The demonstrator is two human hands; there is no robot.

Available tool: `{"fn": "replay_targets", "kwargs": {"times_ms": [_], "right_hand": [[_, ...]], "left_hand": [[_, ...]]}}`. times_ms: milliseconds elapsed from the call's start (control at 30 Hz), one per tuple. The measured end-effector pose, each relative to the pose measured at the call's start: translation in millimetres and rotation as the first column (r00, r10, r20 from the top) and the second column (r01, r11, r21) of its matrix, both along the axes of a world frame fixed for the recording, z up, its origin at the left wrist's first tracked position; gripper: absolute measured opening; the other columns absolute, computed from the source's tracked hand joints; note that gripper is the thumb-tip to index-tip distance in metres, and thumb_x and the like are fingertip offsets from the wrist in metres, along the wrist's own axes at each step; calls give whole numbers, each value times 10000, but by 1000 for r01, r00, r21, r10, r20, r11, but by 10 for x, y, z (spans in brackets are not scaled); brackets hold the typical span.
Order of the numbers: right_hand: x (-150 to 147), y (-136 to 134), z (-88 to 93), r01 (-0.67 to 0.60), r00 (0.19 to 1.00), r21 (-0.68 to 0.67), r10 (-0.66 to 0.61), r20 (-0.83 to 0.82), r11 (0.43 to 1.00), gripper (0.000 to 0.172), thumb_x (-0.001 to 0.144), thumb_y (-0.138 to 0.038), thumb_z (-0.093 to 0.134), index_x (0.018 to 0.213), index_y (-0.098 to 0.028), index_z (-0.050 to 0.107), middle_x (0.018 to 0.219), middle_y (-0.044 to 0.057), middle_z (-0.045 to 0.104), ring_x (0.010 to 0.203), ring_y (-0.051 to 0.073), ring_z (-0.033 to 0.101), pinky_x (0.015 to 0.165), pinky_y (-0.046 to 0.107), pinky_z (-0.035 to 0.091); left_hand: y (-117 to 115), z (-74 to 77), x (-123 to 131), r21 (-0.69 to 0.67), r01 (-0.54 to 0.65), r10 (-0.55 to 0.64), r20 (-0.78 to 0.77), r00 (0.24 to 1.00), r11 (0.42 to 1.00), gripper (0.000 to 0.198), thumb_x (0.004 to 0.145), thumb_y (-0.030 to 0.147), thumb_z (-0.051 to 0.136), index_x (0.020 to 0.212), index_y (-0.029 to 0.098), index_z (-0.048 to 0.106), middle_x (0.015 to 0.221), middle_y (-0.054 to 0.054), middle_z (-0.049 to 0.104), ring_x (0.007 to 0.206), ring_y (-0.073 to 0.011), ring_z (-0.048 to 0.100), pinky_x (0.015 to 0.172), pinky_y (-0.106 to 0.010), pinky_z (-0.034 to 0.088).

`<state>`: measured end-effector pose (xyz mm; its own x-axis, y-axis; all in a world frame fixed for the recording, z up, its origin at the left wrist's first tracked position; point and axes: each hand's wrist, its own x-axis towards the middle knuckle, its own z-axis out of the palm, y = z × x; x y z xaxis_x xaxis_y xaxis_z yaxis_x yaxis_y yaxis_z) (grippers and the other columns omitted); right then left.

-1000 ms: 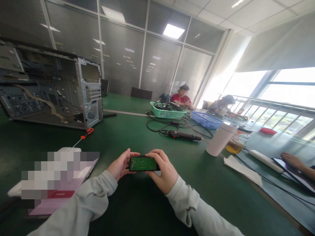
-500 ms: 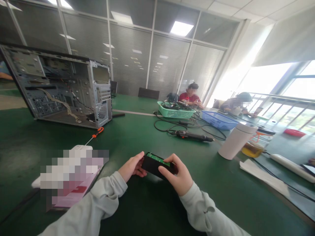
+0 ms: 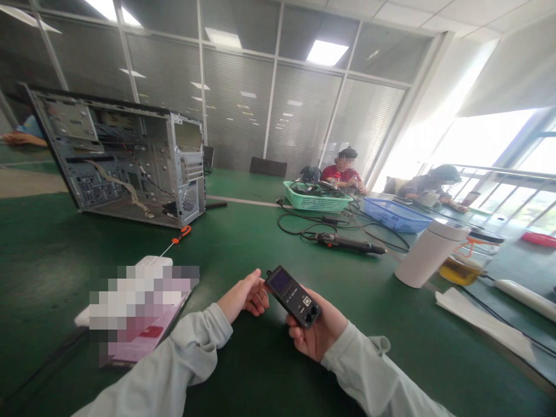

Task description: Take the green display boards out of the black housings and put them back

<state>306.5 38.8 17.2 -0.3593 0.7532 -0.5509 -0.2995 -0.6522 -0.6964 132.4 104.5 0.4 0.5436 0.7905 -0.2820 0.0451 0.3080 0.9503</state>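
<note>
The left forearm (image 3: 174,362) and right forearm (image 3: 369,373), in pale grey sleeves, reach forward and inward. The left hand (image 3: 243,299) is open, fingers extended up and rightward. The right hand (image 3: 315,341) lies palm up, fingers curled.

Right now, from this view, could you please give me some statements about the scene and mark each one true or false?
1. The small black device lies on the green table. False: the right hand holds it up, and the left hand is beside it.
2. The device has a small screen near one end. True.
3. The orange-handled screwdriver is inside the green basket. False: it lies on the table near the open computer case.
4. The white tumbler stands beside a glass jar. True.
</note>
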Motion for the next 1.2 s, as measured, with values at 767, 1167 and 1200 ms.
{"fn": "replay_targets", "kwargs": {"times_ms": [767, 1167, 1200], "right_hand": [[151, -35, 48, -495, 618, 861, -648, 445, 119, 340, 787, -195, 491, 1109, -172, 387, 1041, 88, 452, 964, 225, 460, 821, 340, 414], [150, -49, 3, -379, 716, 821, -427, 553, 427, 494, 756, -334, 540, 1180, -155, 362, 890, 51, 512, 754, 182, 523, 677, 296, 459], [149, -39, -2, -346, 750, 818, -389, 536, 460, 494, 750, -343, 548, 1170, -149, 373, 865, 45, 512, 721, 173, 524, 652, 289, 465]], "left_hand": [[-179, 167, -61, 447, -109, 61, 122, 991, 888, 235, 616, 239, 708, 801, 156, 590, 1031, -86, 627, 967, -222, 574, 906, -370, 398], [-173, 269, -49, 138, -237, 218, 140, 966, 962, 293, 597, 373, 707, 730, 141, 587, 847, -71, 687, 700, -163, 620, 659, -277, 474], [-159, 249, -47, 69, -266, 256, 129, 958, 961, 276, 611, 367, 695, 730, 146, 580, 831, -58, 684, 654, -148, 618, 613, -258, 470]]}}
